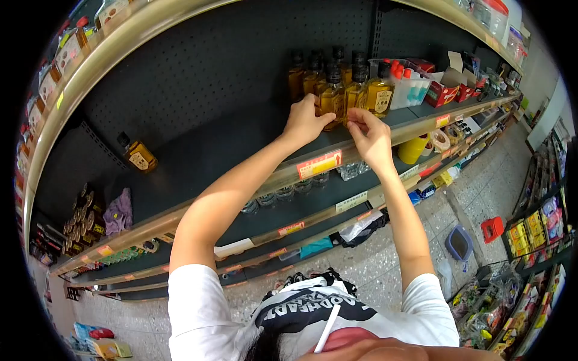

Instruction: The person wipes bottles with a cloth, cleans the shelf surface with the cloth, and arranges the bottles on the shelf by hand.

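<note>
Several amber bottles with black caps stand close together on the dark shelf (241, 129). My left hand (308, 123) is at the front left bottle (331, 99), its thumb and fingers around the lower part. Beside it, my right hand (368, 133) is at the lower front of the neighbouring bottle (356, 90), fingertips drawn together; whether they pinch anything is too small to tell. Another labelled bottle (380, 95) stands at the right of the group. Far to the left, a single amber bottle (141, 156) appears tilted on the same shelf.
Right of the bottles are a clear bin (397, 96) with red-capped tubes and red boxes (441, 93). A purple cloth (118, 212) and dark jars (84, 222) are at the left. The shelf's front rail carries price tags (319, 165). Yellow tape rolls (412, 149) sit below.
</note>
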